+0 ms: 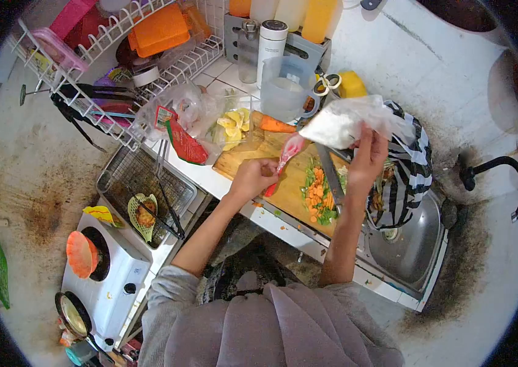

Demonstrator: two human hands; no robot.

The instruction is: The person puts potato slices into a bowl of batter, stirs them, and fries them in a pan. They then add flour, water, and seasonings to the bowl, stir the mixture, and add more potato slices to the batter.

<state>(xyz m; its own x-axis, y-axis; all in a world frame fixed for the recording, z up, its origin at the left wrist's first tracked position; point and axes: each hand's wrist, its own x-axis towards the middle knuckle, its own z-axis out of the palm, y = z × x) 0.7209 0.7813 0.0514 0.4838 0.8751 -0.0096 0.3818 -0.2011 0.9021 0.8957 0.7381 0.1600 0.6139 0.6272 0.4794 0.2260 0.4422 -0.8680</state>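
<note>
My left hand (253, 180) is closed on a red and clear plastic strip (289, 151) over the wooden cutting board (240, 162). My right hand (370, 153) holds up a clear plastic bag of white powder (337, 122) above the board's right end. Chopped carrot and greens (317, 192) lie on the board, with a knife (330, 174) beside them. A whole carrot (275, 124) rests at the back of the board. To its left, yellow slices (234, 127) sit in clear plastic beside a red and green packet (185, 144).
Behind the board stand a plastic pitcher (284, 85) and a white bottle (272, 46). A striped bag (410, 165) hangs by the sink (412, 244). At left are a dish rack (103, 46), a wire-racked tray (121, 174) and a stove (115, 263) with an orange bowl (81, 254).
</note>
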